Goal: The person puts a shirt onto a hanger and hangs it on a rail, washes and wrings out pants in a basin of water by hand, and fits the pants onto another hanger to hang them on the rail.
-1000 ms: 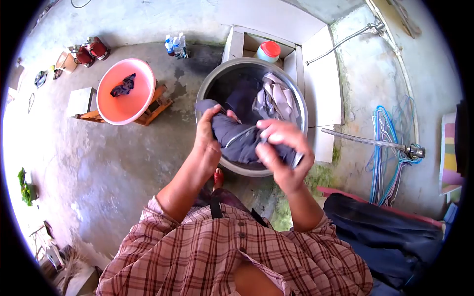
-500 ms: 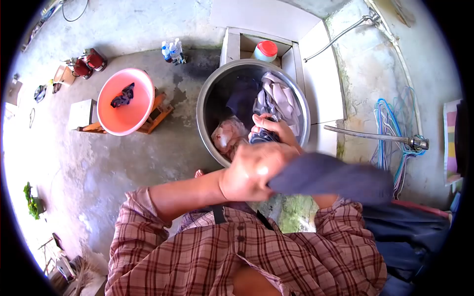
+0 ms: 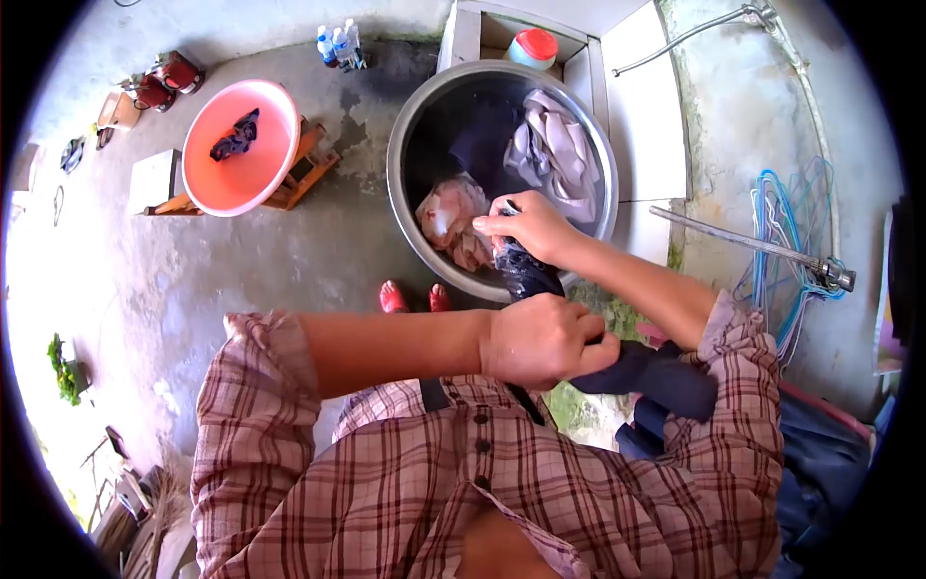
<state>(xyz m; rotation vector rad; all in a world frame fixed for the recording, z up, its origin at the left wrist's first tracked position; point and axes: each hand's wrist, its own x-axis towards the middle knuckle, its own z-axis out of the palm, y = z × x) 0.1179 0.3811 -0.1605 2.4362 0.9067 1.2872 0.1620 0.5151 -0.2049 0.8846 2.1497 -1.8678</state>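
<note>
Stretched between my hands is a twisted dark cloth (image 3: 528,274). My left hand (image 3: 548,343) is wrapped round it close to my chest, and a loose end hangs out toward my right forearm. My right hand (image 3: 529,228) grips the other end over the near rim of the large metal basin (image 3: 397,188). Inside the basin lie light grey-lilac cloth (image 3: 557,154) on the right and a pinkish cloth (image 3: 453,214) at the lower left, with dark contents between them.
A pink basin (image 3: 201,193) with a small dark cloth (image 3: 235,135) stands on a wooden stool (image 3: 309,166) at the left. Plastic bottles (image 3: 340,46) stand by the wall. A red-lidded tub (image 3: 533,46) sits behind the metal basin. Hangers (image 3: 772,232) and a metal hose (image 3: 738,241) are at the right.
The cloth was bunched over the basin and is now twisted lengthwise. My left hand has crossed rightward, nearer my chest. The large basin appears higher in view.
</note>
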